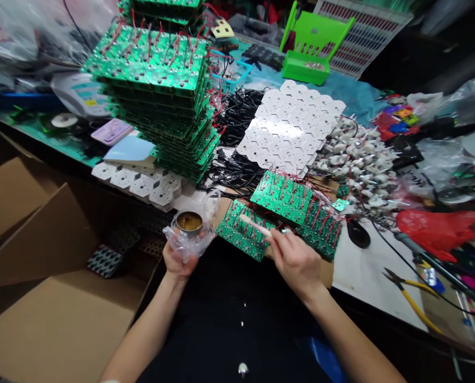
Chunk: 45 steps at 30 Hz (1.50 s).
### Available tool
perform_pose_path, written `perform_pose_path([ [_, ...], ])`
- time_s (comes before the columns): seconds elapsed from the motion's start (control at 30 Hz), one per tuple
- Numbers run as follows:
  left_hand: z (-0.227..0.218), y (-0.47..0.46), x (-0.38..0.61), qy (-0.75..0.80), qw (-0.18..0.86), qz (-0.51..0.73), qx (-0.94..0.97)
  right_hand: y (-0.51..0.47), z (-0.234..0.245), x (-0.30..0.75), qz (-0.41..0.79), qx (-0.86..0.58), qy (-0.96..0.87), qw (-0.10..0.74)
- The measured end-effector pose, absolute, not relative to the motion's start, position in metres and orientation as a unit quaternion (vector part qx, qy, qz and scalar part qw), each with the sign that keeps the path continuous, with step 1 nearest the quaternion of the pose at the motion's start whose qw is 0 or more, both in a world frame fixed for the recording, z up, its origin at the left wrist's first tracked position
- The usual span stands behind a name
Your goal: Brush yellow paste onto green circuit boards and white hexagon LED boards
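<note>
Cluttered tabletop (359,274), dominated by a tall stack of green circuit boards (161,101), which serves as reference. Right and nearer of the stack lie three loose boards with red leads: a lower-left green board (241,240), an upper green board (283,196) and a darker green board (323,226).

Left hand (182,260), below the stack, is curled around a round metal tin with amber contents (189,222), bagged in crumpled clear plastic (179,242). Right hand (295,258) pinches a slim pale stick (255,225), its tip over the lower-left board; contact cannot be confirmed.

Progress: wiring appears in place on the loose boards and the stack's top; no coating can be made out, so the count outstanding is undetermined.

Clearance: black cables (237,175) crowd the stack's right side. Loose boards sit close to the front edge. Best open room is far right of the stack, short of yellow-handled cutters (415,295).
</note>
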<state>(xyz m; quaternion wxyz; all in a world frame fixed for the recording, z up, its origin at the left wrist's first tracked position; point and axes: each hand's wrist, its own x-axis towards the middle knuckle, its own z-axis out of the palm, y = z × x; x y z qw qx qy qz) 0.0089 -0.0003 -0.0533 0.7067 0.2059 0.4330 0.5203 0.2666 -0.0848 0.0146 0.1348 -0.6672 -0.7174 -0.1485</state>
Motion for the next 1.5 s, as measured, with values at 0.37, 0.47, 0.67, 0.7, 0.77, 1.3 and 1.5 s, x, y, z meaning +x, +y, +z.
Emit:
perform_pose_path([
  [0.37, -0.053, 0.004, 0.012, 0.449, 0.698, 0.513, 0.221, -0.085, -0.007, 0.276, -0.159, -0.671, -0.718, 0.096],
  [0.47, -0.050, 0.004, 0.013, 0.449, 0.701, 0.515, 0.202, -0.071, -0.007, 0.285, -0.195, -0.701, -0.681, 0.082],
  [0.67, -0.045, 0.005, 0.014, 0.441, 0.705, 0.513, 0.210, -0.097, 0.011, 0.271, -0.143, -0.670, -0.719, 0.118],
  [0.7, -0.046, 0.005, 0.013, 0.443, 0.703, 0.512, 0.216, -0.104, 0.013, 0.268, -0.132, -0.653, -0.736, 0.120],
  [0.77, -0.047, 0.006, 0.013, 0.450, 0.702, 0.509, 0.213, -0.113, 0.013, 0.264, -0.122, -0.633, -0.756, 0.116],
  [1.3, -0.048, 0.008, 0.011, 0.443, 0.706, 0.505, 0.225, -0.124, 0.022, 0.271, -0.139, -0.664, -0.726, 0.113],
  [1.5, -0.047, 0.010, 0.012, 0.444, 0.705, 0.501, 0.233, -0.112, 0.010, 0.281, -0.166, -0.680, -0.712, 0.064],
])
